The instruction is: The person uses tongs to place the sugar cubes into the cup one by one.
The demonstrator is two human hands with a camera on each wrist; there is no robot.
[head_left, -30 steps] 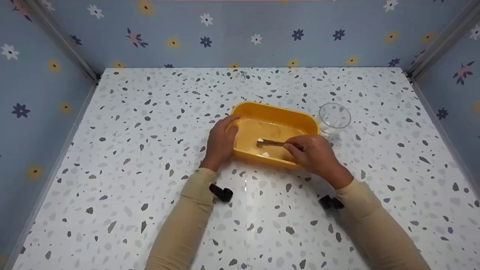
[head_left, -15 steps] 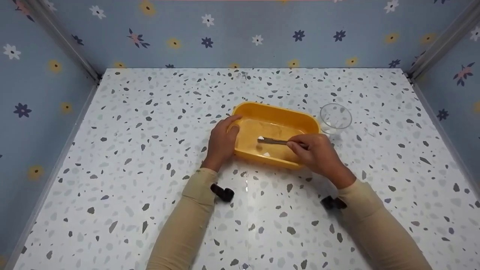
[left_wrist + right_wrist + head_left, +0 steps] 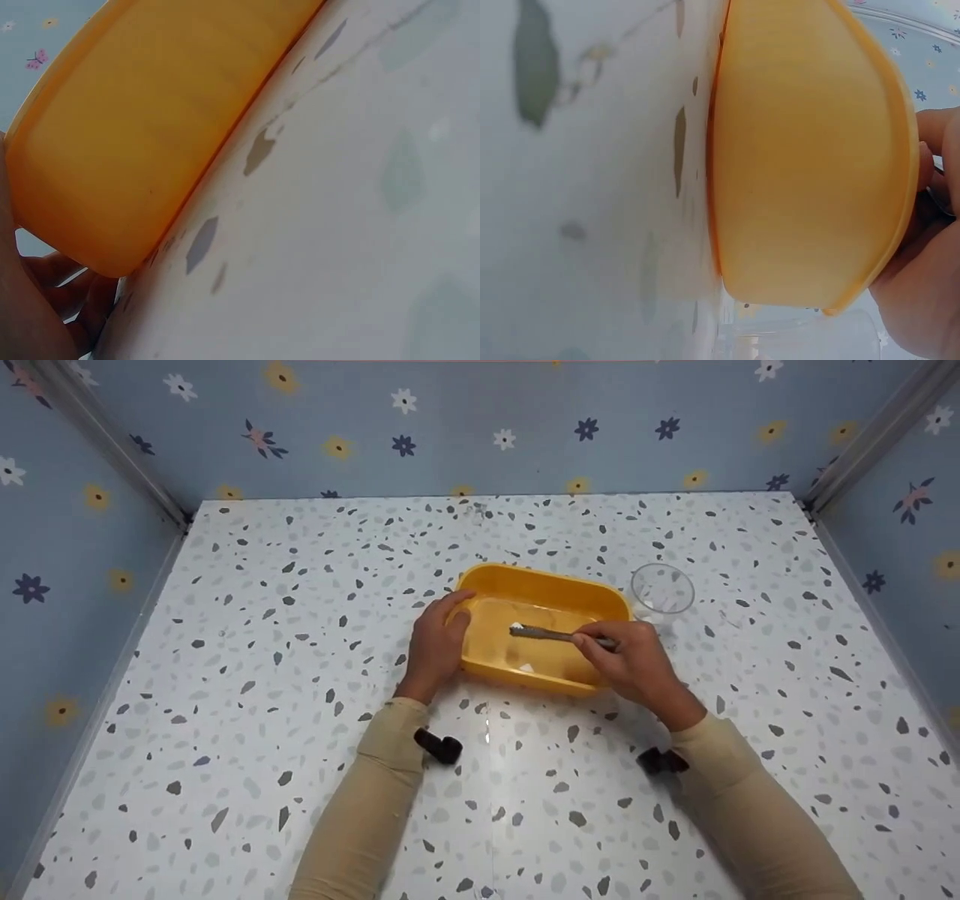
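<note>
A yellow rectangular plastic tub (image 3: pixel 544 682) stands on the speckled table. My left hand (image 3: pixel 435 645) holds its left end, thumb over the rim and fingers outside the wall; the left wrist view shows those fingers (image 3: pixel 64 292) beside the tub's corner. Above the tub's right part, my right hand (image 3: pixel 630 664) pinches slim grey metal tweezers (image 3: pixel 551 634) pointing left over the tub floor. At their ridged tip is a small white piece (image 3: pixel 517 626). Another white bit (image 3: pixel 526 667) lies on the tub floor near the front wall. The right wrist view mostly shows the tub's outer wall (image 3: pixel 810 165).
A clear glass (image 3: pixel 663 589) stands just behind the tub's right end, with white pieces (image 3: pixel 643 609) seen low in it. Flowered blue panels (image 3: pixel 480 427) bound the table at the back and both sides.
The tweezers' tip has risen from the tub floor with the white piece at it, and my right hand has moved slightly upward. My left hand keeps its hold on the tub.
</note>
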